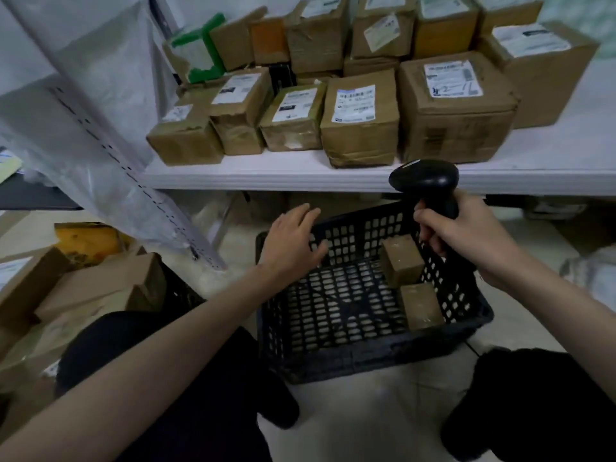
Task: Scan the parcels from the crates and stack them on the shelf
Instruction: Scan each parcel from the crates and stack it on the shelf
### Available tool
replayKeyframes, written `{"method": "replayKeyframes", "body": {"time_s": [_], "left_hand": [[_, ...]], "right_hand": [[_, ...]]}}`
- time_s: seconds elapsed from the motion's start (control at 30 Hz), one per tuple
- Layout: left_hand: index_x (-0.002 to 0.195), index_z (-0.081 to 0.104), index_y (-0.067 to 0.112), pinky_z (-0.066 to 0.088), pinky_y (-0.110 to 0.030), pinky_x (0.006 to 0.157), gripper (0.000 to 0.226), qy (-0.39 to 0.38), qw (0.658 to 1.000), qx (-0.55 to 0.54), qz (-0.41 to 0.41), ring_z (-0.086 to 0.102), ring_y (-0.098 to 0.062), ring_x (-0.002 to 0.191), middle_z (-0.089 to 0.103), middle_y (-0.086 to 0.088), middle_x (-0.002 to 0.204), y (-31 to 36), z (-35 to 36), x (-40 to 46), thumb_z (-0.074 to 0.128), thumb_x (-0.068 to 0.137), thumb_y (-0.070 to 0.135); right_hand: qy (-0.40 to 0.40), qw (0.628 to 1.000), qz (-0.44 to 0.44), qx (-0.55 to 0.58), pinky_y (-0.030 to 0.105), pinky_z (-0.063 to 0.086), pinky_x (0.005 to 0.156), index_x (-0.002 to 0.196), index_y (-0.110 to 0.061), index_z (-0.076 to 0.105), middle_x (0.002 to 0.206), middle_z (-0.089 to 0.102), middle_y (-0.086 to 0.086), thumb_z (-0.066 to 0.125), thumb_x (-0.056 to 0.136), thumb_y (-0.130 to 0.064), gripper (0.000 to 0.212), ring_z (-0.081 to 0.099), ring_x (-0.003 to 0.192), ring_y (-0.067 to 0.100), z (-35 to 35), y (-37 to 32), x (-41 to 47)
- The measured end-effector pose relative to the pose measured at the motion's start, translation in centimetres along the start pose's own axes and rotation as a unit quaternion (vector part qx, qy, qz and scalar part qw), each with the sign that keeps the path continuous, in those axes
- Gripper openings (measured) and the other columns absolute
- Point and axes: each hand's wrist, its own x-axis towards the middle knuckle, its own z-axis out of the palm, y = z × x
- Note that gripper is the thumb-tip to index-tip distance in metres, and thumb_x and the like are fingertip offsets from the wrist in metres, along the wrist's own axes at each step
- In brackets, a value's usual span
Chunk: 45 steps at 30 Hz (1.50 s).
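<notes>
Crate (366,358) floor mostly free; two parcels (411,281) block right side.

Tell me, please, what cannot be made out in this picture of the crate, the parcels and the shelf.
- Head view: labels on the shelf parcels are too blurred to read.
- The two small parcels in the black crate show no label; their other faces are hidden.
- Scanner trigger is hidden by the right hand.
- Boxes at lower left are cut off by the edge.
- Left hand: contact with the crate rim is unclear.
</notes>
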Motion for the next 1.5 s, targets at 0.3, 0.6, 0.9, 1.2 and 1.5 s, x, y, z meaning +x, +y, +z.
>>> {"method": "replayKeyframes", "body": {"time_s": [0.3, 0.6, 0.9, 1.2, 1.5], "left_hand": [[0.161, 0.023, 0.02, 0.023, -0.045, 0.124, 0.072, -0.197, 0.98, 0.021, -0.006, 0.028, -0.031, 0.151, 0.024, -0.006, 0.166, 6.7, 13.3, 2.7, 0.05, 0.102, 0.051], [0.148, 0.045, 0.01, 0.045, -0.045, 0.107, 0.068, -0.352, 0.936, 0.017, -0.015, 0.044, -0.035, 0.137, 0.037, -0.014, 0.153, 14.9, 23.8, 6.1, 0.059, 0.096, 0.051], [0.156, 0.021, 0.023, 0.05, -0.051, 0.096, 0.093, -0.354, 0.923, 0.033, -0.148, 0.043, -0.047, 0.132, 0.032, -0.025, 0.152, 19.4, 33.2, 8.0, 0.056, 0.085, 0.072], [0.147, 0.02, 0.029, 0.041, -0.054, 0.096, 0.102, -0.347, 0.929, -0.007, -0.126, 0.028, -0.045, 0.138, 0.026, -0.012, 0.154, 17.5, 36.4, 7.7, 0.069, 0.067, 0.068], [0.155, 0.009, 0.035, 0.048, -0.055, 0.098, 0.099, -0.272, 0.962, -0.01, -0.002, 0.031, -0.05, 0.138, 0.01, -0.006, 0.157, 11.2, 18.8, 3.2, 0.072, 0.083, 0.056]], "right_hand": [[0.052, 0.997, 0.056, -0.001, 0.032, 0.044, 0.051, 0.091, -0.013, 0.06, 0.06, 0.064, 0.001, 0.062, 0.093, -0.012, 0.004, 0.052, 0.047, 0.015, -5.4, 7.3, -1.8], [0.082, 0.991, 0.099, 0.018, 0.023, 0.041, 0.043, 0.086, -0.016, 0.061, 0.064, 0.064, 0.002, 0.061, 0.093, -0.011, 0.009, 0.05, 0.044, 0.014, -8.5, 10.8, -1.1], [0.097, 0.99, 0.099, 0.034, 0.025, 0.042, 0.046, 0.088, -0.017, 0.062, 0.063, 0.066, 0.003, 0.064, 0.09, -0.011, 0.007, 0.052, 0.044, 0.017, -8.9, 10.5, -0.2], [0.071, 0.993, 0.096, 0.003, 0.021, 0.046, 0.047, 0.092, -0.019, 0.064, 0.064, 0.068, 0.002, 0.065, 0.091, -0.015, 0.005, 0.055, 0.044, 0.009, -7.6, 9.9, -0.5], [0.051, 0.998, 0.042, -0.024, 0.025, 0.047, 0.046, 0.093, -0.018, 0.064, 0.063, 0.068, 0.002, 0.065, 0.092, -0.015, 0.003, 0.056, 0.045, 0.013, -4.9, 5.8, -0.9]]}}
